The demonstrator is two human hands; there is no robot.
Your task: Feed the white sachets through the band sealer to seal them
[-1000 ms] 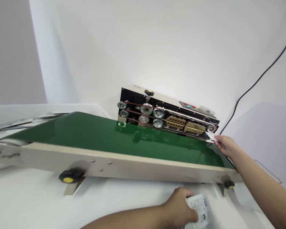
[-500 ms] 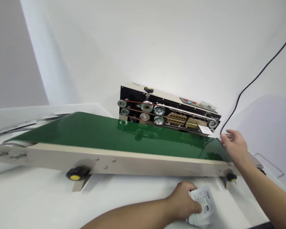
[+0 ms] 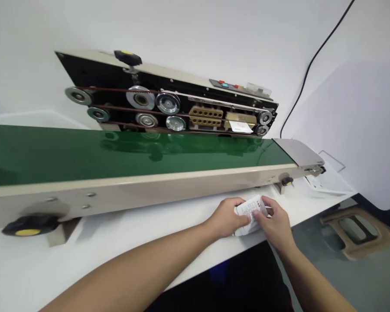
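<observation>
Both hands are at the white table's front edge, closed around a small stack of white printed packets (image 3: 251,209). My left hand (image 3: 226,219) grips the stack from the left, thumb on top. From the other side my right hand (image 3: 276,223) pinches its right edge between thumb and fingers. Behind them runs a conveyor with a green belt (image 3: 188,156). A band sealing machine (image 3: 169,97) with wheels and brass blocks stands along its far side. Another white packet (image 3: 241,126) sits at the right end of the sealer, in front of a brass block.
A black cable (image 3: 307,71) hangs down behind the conveyor's metal end plate (image 3: 299,151). Black knobs (image 3: 32,225) jut from the conveyor's front. Right of it stands a white tray (image 3: 339,184) with a wire handle. A brown stool (image 3: 354,212) is below the table, on the right.
My right hand has left the conveyor's right end and come down to the packets in my left hand. The packet at the sealer sits further inside. My view has shifted right and closer.
</observation>
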